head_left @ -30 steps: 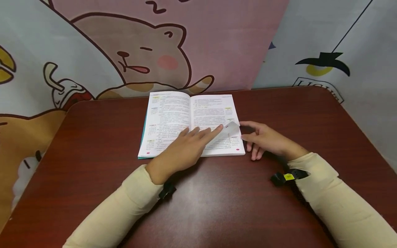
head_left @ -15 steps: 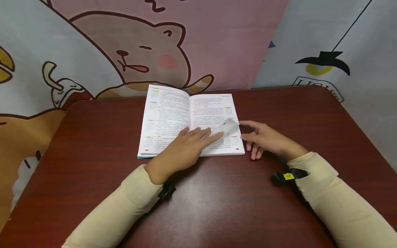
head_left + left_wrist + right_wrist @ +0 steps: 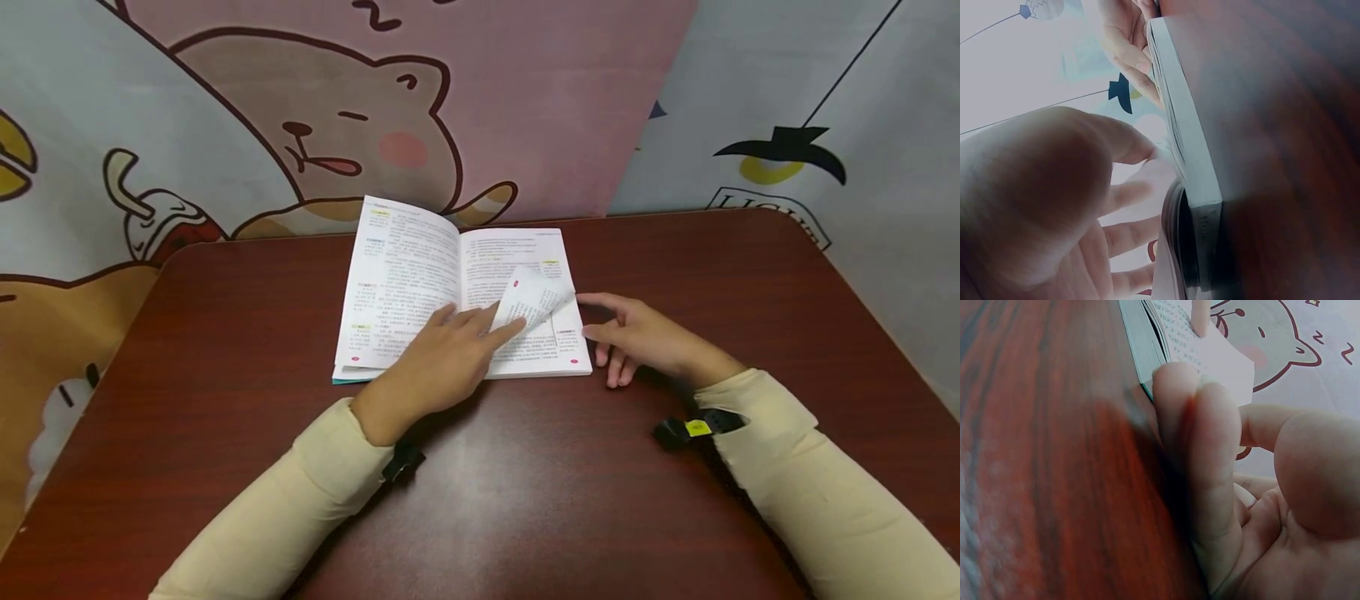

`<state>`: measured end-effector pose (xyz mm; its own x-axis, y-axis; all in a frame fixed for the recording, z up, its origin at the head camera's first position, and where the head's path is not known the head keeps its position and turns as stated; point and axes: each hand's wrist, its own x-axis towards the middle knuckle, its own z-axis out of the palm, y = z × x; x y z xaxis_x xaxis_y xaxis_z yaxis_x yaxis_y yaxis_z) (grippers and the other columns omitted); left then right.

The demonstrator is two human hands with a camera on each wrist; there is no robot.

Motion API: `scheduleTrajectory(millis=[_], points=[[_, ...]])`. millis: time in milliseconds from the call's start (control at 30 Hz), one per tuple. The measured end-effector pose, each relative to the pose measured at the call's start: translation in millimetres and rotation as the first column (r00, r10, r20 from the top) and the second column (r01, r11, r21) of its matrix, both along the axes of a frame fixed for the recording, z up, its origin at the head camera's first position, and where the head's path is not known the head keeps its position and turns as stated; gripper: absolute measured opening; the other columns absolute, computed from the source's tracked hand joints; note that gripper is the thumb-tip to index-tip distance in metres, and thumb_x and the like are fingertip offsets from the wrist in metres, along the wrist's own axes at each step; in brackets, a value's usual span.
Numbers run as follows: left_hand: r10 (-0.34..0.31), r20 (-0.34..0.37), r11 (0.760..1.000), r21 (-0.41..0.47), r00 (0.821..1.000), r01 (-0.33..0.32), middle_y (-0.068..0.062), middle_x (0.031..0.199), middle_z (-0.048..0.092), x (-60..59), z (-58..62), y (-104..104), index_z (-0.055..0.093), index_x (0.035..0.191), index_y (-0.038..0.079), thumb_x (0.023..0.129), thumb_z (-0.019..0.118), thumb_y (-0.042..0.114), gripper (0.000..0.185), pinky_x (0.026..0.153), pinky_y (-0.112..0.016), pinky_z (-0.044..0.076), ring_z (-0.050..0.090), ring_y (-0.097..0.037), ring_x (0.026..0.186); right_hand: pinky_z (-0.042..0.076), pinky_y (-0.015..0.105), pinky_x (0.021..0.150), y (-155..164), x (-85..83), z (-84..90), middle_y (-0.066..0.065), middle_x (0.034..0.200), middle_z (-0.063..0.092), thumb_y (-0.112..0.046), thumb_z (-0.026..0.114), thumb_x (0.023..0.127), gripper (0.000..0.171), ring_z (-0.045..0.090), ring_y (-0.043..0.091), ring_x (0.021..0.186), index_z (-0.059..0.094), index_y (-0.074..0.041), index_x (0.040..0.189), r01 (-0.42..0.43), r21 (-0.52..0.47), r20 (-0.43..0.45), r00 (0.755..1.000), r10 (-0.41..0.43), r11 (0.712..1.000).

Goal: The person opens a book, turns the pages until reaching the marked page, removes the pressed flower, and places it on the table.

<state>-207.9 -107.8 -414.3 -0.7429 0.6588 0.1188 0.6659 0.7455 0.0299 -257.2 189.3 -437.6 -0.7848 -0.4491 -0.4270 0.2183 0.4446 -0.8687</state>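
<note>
I watch an open book (image 3: 457, 292) lying flat toward the far middle of a red-brown table (image 3: 525, 483), backed by a cartoon bear backdrop (image 3: 352, 125). My view from the head camera shows the left hand (image 3: 442, 358) resting across the book's lower middle, fingers stretched fairly straight, fingertips pushing up a single page (image 3: 534, 302) from the book's right half; that page is curled and partly lifted, its corner bent over toward the spine. The right hand (image 3: 637, 337) lies just beside the book's right edge, fingers loosely extended, some touching the edge, gripping nothing I can make out. The left half of the book also rises slightly at its far corner. By my reading, the page turn is begun but not finished: the leaf is raised off the stack, yet it has not crossed the spine or been laid flat on the left side.
</note>
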Motion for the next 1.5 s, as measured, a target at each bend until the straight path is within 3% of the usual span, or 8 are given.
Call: scheduleTrajectory(millis=[133, 200, 500, 733, 933, 1300, 1500], points=[[0.022, -0.022, 1.0, 0.005, 1.0, -0.022, -0.011, 0.167, 0.02, -1.0, -0.7, -0.8, 0.046, 0.151, 0.029, 0.101, 0.05, 0.018, 0.051, 0.116, -0.057, 0.032, 0.03, -0.032, 0.151, 0.058, 0.044, 0.052, 0.3, -0.6, -0.3, 0.012, 0.074, 0.062, -0.023, 0.055, 0.103, 0.066, 0.069, 0.027, 0.053, 0.021, -0.02, 0.159, -0.005, 0.006, -0.005, 1.0, 0.005, 1.0], [0.02, -0.03, 1.0, 0.006, 0.999, -0.019, -0.009, 0.168, 0.017, -1.7, -0.9, -0.9, 0.046, 0.151, 0.027, 0.101, 0.051, 0.018, 0.051, 0.118, -0.057, 0.029, 0.023, -0.031, 0.154, 0.058, 0.044, 0.052, 0.6, -0.6, 0.0, 0.012, 0.074, 0.062, -0.023, 0.055, 0.103, 0.066, 0.069, 0.028, 0.053, 0.021, -0.019, 0.159, -0.008, 0.005, -0.009, 1.0, 0.008, 1.0], [-0.008, -0.007, 0.999, -0.045, 1.0, 0.008, -0.003, 0.165, 0.028, -2.5, -1.0, -2.0, 0.039, 0.155, 0.019, 0.099, 0.059, 0.026, 0.06, 0.121, -0.057, 0.022, 0.023, -0.024, 0.154, 0.057, 0.044, 0.05, 0.2, -0.5, -0.2, 0.013, 0.073, 0.062, -0.022, 0.056, 0.102, 0.065, 0.068, 0.028, 0.052, 0.023, -0.02, 0.159, -0.001, -0.011, -0.007, 1.0, 0.001, 1.0], [0.002, -0.026, 0.999, -0.034, 1.0, -0.003, -0.001, 0.16, 0.039, -1.9, -1.5, -1.6, 0.037, 0.156, 0.02, 0.1, 0.051, 0.017, 0.057, 0.122, -0.059, 0.016, 0.028, -0.023, 0.152, 0.057, 0.043, 0.05, 0.0, -0.1, -0.1, 0.012, 0.072, 0.062, -0.021, 0.056, 0.102, 0.066, 0.068, 0.026, 0.051, 0.022, -0.019, 0.159, -0.003, -0.018, -0.014, 1.0, 0.003, 1.0], [0.005, -0.009, 1.0, -0.022, 1.0, -0.005, -0.003, 0.162, 0.036, -1.2, -2.3, -1.5, 0.037, 0.156, 0.027, 0.102, 0.047, 0.015, 0.056, 0.122, -0.058, 0.018, 0.03, -0.026, 0.152, 0.057, 0.042, 0.049, 1.1, 0.2, -1.5, 0.011, 0.071, 0.062, -0.018, 0.06, 0.1, 0.071, 0.068, 0.024, 0.05, 0.021, -0.016, 0.159, -0.012, -0.036, -0.012, 1.0, 0.011, 0.999], [-0.035, -0.063, 0.999, -0.011, 0.997, 0.034, -0.005, 0.162, 0.035, -0.6, -0.4, -2.0, 0.044, 0.152, 0.016, 0.101, 0.048, 0.011, 0.052, 0.126, -0.047, 0.014, 0.02, -0.027, 0.155, 0.057, 0.044, 0.049, 2.0, -0.8, -3.8, 0.013, 0.073, 0.062, -0.015, 0.066, 0.096, 0.075, 0.068, 0.024, 0.051, 0.023, -0.016, 0.158, -0.032, -0.017, -0.041, 0.999, 0.032, 0.999], [-0.06, -0.073, 0.998, -0.013, 0.995, 0.06, -0.007, 0.161, 0.036, -1.0, -0.4, -2.0, 0.049, 0.149, 0.017, 0.098, 0.05, 0.007, 0.052, 0.126, -0.044, 0.014, 0.02, -0.029, 0.155, 0.057, 0.043, 0.048, 2.4, 0.0, -4.2, 0.013, 0.073, 0.062, -0.016, 0.066, 0.096, 0.076, 0.068, 0.024, 0.05, 0.022, -0.015, 0.158, -0.035, -0.017, -0.055, 0.998, 0.034, 0.999]])
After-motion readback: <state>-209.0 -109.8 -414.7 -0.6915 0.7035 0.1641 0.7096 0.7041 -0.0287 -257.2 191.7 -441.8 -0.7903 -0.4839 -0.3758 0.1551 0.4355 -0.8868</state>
